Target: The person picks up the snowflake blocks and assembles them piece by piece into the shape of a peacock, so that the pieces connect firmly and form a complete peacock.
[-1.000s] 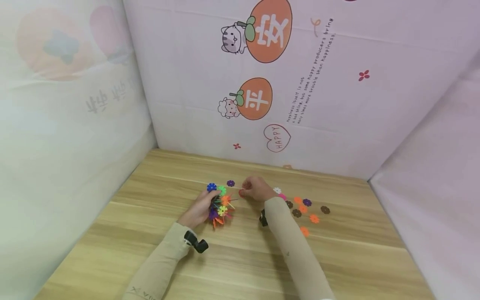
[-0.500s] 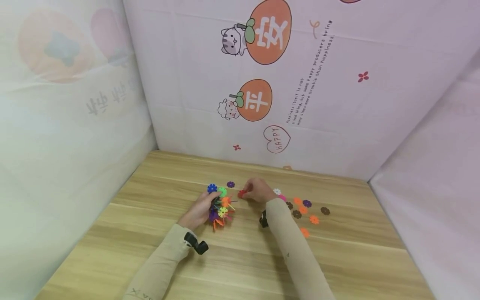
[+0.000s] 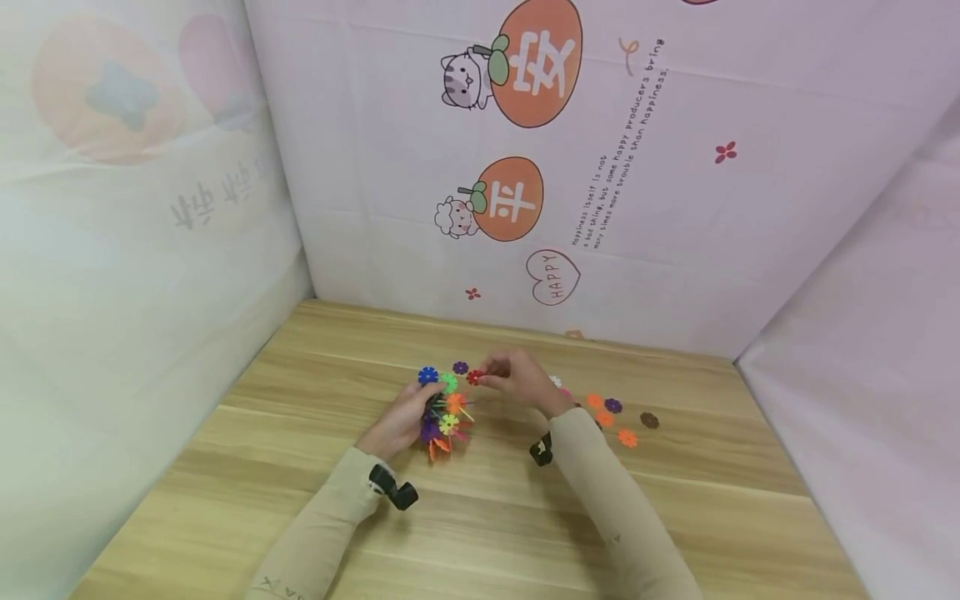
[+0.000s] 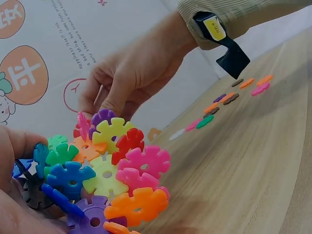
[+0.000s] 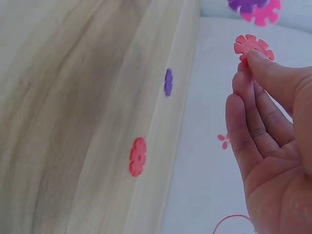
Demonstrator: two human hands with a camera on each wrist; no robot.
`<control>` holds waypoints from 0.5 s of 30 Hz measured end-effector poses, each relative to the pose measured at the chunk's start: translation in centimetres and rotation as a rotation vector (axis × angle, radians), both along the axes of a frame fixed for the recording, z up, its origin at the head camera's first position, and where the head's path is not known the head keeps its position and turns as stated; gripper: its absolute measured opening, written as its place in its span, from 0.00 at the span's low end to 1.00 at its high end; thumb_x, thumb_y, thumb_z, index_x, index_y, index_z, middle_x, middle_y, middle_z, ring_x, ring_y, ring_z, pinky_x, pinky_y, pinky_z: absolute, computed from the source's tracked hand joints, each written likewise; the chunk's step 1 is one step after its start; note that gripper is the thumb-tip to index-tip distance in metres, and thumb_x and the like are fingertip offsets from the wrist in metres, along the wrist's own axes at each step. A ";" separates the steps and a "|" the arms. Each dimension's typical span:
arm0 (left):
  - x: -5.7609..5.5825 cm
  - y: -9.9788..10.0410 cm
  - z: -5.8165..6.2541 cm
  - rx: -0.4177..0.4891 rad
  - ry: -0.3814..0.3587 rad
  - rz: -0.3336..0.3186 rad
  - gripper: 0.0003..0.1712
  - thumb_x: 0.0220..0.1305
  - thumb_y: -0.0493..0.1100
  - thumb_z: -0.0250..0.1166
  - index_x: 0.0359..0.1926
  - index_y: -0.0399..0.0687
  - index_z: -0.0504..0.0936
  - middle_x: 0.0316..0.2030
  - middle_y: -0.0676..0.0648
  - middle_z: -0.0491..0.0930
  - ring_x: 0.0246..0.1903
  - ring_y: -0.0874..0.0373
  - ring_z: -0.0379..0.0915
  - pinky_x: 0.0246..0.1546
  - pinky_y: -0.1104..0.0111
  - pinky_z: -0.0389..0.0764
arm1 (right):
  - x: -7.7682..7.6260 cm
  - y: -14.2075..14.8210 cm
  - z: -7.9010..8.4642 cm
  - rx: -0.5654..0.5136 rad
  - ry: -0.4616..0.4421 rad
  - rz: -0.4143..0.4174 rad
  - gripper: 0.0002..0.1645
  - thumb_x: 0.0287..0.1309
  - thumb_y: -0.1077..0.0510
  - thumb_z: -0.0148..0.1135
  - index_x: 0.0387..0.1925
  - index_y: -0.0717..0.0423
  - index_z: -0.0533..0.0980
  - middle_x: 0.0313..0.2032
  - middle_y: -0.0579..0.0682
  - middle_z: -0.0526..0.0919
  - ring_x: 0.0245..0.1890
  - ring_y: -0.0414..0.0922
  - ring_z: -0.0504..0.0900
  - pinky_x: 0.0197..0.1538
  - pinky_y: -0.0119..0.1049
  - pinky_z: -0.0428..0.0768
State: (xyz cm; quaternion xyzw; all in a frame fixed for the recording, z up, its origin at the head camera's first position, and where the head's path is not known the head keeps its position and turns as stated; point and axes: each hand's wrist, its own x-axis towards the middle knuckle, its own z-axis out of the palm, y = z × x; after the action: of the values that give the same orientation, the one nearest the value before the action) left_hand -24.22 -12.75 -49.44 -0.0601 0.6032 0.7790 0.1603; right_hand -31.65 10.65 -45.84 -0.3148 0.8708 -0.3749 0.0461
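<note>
"HAPPY", "安", "平" on bkgd cloth (image 3: pixel 630 200)

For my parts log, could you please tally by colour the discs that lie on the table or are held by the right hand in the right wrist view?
Red: 2, the held red disc in the right hand and the lying red disc
Purple: 1, the purple disc on the table
Total: 3

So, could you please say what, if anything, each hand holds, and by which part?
The right hand pinches a red plastic notched disc by its edge; the left hand grips a cluster of multicoloured plastic discs by its left side.
</note>
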 end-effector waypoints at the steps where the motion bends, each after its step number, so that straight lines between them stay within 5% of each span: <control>1: 0.1 0.0 0.1 0.000 0.006 -0.011 0.21 0.81 0.48 0.56 0.65 0.41 0.70 0.52 0.48 0.81 0.48 0.60 0.82 0.53 0.70 0.83 | 0.2 0.0 0.1 -0.008 0.019 0.013 0.03 0.66 0.60 0.72 0.37 0.57 0.85 0.36 0.56 0.91 0.35 0.55 0.89 0.38 0.27 0.85; 15: 0.3 0.4 0.2 -0.032 0.044 -0.093 0.15 0.82 0.50 0.56 0.56 0.43 0.75 0.46 0.51 0.83 0.46 0.60 0.82 0.50 0.71 0.83 | 2.6 0.5 1.2 -0.009 0.151 0.090 0.02 0.65 0.61 0.73 0.39 0.55 0.88 0.37 0.49 0.93 0.36 0.40 0.89 0.43 0.28 0.88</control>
State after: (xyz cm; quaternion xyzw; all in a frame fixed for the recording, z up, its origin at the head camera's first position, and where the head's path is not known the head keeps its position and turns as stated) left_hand -23.89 -12.37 -49.26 -0.0174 0.6210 0.7622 0.1821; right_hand -29.06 11.16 -44.66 -0.3812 0.8551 -0.3514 -0.0041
